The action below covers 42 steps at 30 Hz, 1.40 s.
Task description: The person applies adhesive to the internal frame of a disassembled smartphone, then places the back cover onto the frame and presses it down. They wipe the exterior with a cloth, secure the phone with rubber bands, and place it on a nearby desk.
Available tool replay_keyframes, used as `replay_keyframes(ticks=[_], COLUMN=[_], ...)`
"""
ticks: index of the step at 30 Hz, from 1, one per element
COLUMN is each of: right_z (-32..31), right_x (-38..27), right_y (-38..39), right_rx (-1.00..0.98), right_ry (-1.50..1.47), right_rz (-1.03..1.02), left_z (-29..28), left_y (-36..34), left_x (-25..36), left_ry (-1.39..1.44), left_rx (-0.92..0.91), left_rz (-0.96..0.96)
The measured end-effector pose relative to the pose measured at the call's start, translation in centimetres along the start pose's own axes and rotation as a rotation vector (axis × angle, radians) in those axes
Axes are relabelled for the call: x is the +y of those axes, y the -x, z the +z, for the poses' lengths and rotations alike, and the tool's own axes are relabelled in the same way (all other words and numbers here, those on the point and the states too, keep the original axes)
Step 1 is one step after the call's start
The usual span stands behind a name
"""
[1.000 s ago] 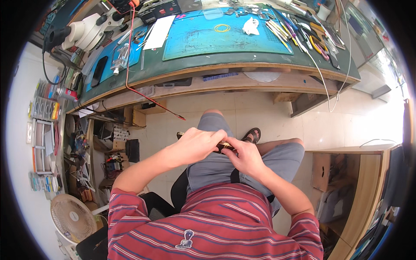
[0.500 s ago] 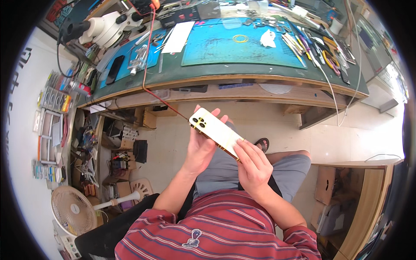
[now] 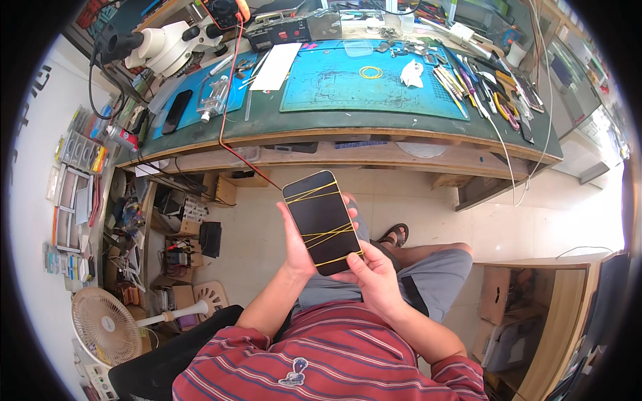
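Note:
A smartphone (image 3: 322, 215) with a dark screen faces up in front of my lap, slightly tilted. Yellow rubber bands (image 3: 326, 233) are wrapped around it, crossing the screen near the top, the middle and the bottom. My left hand (image 3: 297, 246) cradles it from the left and behind, with fingertips showing past the right edge. With the thumb on the glass, my right hand (image 3: 376, 275) grips the lower right corner. A red cord (image 3: 251, 165) hangs from the bench and meets the phone's upper left side in view; whether it touches cannot be seen.
The workbench (image 3: 267, 121) ahead bears a blue mat (image 3: 334, 93), loose rubber bands (image 3: 370, 73), crumpled tissue (image 3: 412, 73), pens and pliers (image 3: 506, 110), another phone (image 3: 177, 111) and a microscope (image 3: 167, 48). A fan (image 3: 107, 326) stands left, an open wooden cabinet (image 3: 568, 321) right.
The phone has been turned over from its white back with the camera lenses to its dark screen, and now stands more upright in view. Both hands have shifted their hold on it.

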State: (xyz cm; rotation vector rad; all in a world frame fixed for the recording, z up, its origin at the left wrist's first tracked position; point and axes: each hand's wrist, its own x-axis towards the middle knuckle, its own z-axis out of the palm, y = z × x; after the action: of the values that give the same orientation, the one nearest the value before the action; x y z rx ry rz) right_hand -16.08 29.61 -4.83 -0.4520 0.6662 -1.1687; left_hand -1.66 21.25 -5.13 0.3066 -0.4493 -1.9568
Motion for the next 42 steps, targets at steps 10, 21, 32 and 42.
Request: replay_keyframes(ticks=[10, 21, 32, 42], right_z=[-1.5, -4.4, -3.7, -5.8], right_x=[1.1, 0.7, -2.7, -6.1], right_y=[0.4, 1.9, 1.6, -2.3], right_rx=[0.029, 0.086, -0.225, -0.051], right_ry=[0.123, 0.555, 1.716, 1.692], right_rz=[0.077, -0.224, -0.859, -0.956], left_z=[-1.0, -1.7, -1.9, -0.9], left_y=[0.7, 0.2, -0.2, 0.5], left_x=[-0.5, -0.6, -1.1, -0.9], left_ry=[0.032, 0.001, 0.171, 0.076], left_rx=[0.053, 0.116, 0.048, 0.117], left_rz=[-0.146, -0.196, -0.298, -0.367])
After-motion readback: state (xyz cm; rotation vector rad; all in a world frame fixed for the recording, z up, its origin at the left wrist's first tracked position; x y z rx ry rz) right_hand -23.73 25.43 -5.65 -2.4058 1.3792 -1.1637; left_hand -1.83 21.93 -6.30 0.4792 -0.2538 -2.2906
